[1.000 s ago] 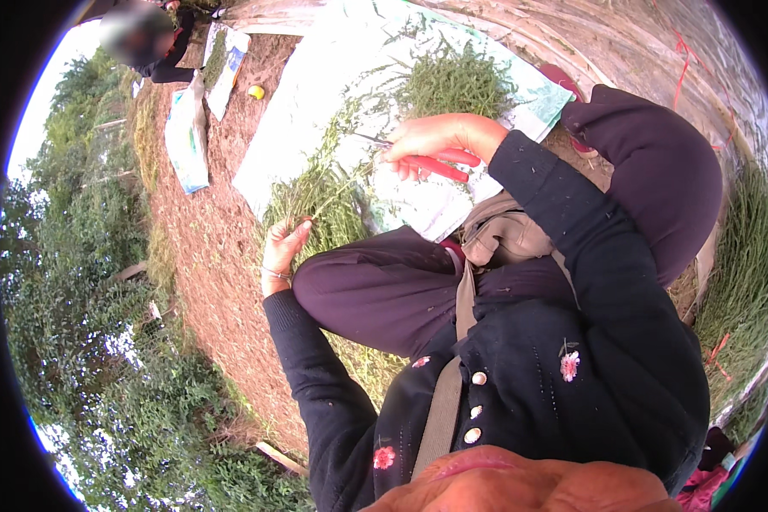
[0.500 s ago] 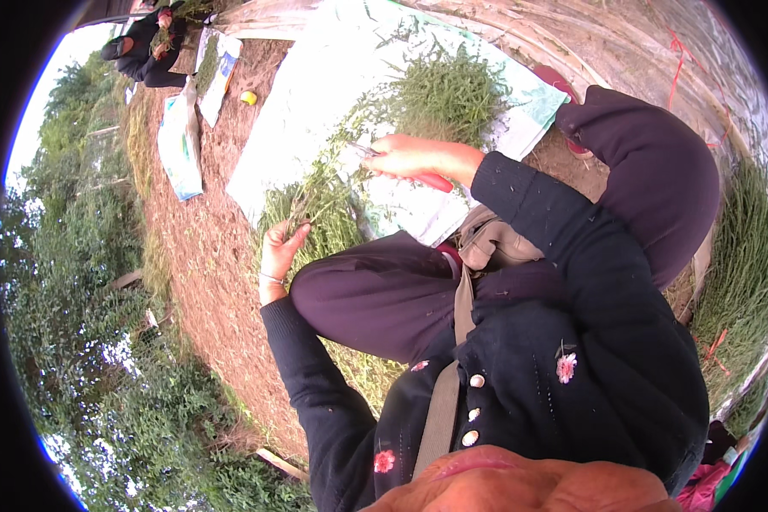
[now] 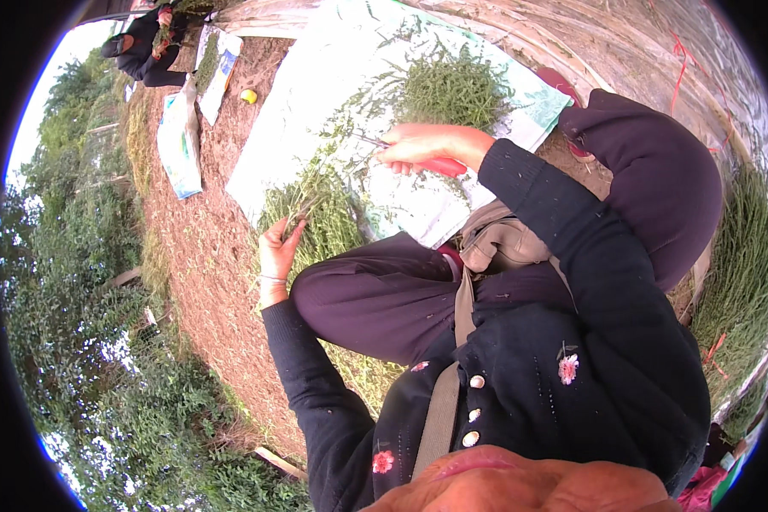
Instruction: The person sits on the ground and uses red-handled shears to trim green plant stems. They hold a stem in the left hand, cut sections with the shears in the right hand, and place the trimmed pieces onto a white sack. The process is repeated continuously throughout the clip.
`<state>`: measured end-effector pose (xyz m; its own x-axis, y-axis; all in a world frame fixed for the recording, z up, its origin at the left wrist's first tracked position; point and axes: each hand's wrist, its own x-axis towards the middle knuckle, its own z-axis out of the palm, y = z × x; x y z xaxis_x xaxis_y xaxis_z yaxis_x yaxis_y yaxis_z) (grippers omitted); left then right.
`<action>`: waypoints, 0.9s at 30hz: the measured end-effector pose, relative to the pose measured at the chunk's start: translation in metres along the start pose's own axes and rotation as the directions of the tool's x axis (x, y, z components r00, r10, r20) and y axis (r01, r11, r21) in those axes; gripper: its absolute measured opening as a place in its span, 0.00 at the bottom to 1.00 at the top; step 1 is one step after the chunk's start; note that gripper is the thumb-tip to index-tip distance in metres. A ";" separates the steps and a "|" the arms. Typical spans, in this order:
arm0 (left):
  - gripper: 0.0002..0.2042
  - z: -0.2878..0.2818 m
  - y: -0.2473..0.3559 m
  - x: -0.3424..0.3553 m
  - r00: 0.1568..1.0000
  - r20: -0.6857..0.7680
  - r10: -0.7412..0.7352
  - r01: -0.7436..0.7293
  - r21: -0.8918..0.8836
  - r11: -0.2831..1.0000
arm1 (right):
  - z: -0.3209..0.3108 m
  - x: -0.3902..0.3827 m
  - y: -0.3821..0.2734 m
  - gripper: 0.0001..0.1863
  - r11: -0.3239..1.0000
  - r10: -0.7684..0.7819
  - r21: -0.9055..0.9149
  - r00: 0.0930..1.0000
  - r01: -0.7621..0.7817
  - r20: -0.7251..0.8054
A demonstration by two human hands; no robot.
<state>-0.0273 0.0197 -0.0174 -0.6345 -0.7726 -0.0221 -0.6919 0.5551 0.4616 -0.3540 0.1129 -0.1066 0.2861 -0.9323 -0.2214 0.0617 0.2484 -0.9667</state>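
My left hand (image 3: 275, 256) pinches the stem ends of a bunch of thin green plants (image 3: 316, 181), whose leafy tops lean away over a white sheet (image 3: 294, 102). My right hand (image 3: 422, 145) grips red-handled scissors (image 3: 446, 165); their narrow metal blades point left at the tops of the bunch. Whether the blades touch a sprig, I cannot tell. Beyond my right hand, a heap of short green sprigs (image 3: 454, 90) lies on the sheet. More long-stemmed greens (image 3: 328, 226) lie under the held bunch, beside my left knee.
My bent legs in dark trousers (image 3: 367, 294) border the sheet's near side. A tan bag (image 3: 499, 239) rests at my lap. Far left, a person in dark clothes (image 3: 149, 51) sits near printed sacks (image 3: 179, 145) and a yellow-green round object (image 3: 248, 96). Tall grass (image 3: 738, 282) stands at right.
My right hand has shifted slightly right and away from me with the scissors, so more of the red handles shows. My left hand stays nearly still, holding the bunch.
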 end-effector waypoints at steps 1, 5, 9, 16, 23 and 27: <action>0.05 0.000 0.006 0.002 1.000 0.010 -0.004 0.003 0.047 0.999 | -0.001 -0.006 -0.009 0.17 1.000 -0.012 -0.025 1.000 0.012 0.003; 0.06 -0.002 0.027 0.009 0.997 0.071 -0.006 -0.013 0.265 0.964 | -0.002 0.000 -0.009 0.17 0.999 -0.028 -0.033 1.000 0.028 0.006; 0.08 -0.002 0.026 0.009 0.996 0.078 0.044 -0.068 0.329 0.942 | 0.000 0.014 -0.003 0.18 0.997 -0.021 -0.074 0.999 0.019 -0.030; 0.06 0.000 0.021 0.002 0.987 -0.090 0.132 -0.109 0.227 0.968 | -0.014 0.016 -0.014 0.17 0.995 0.034 0.093 0.997 -0.028 -0.064; 0.05 -0.001 0.000 -0.004 0.995 -0.095 0.038 -0.028 0.107 0.994 | -0.019 0.005 0.005 0.18 0.983 0.116 0.117 0.972 -0.142 0.203; 0.05 0.000 0.005 -0.004 0.999 -0.045 0.026 -0.024 0.044 0.999 | -0.019 0.011 0.006 0.19 0.997 0.029 0.062 0.978 -0.043 0.206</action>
<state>-0.0286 0.0258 -0.0150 -0.6358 -0.7712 0.0301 -0.6911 0.5863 0.4226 -0.3684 0.0993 -0.1175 0.4787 -0.8504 -0.2182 0.1086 0.3040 -0.9465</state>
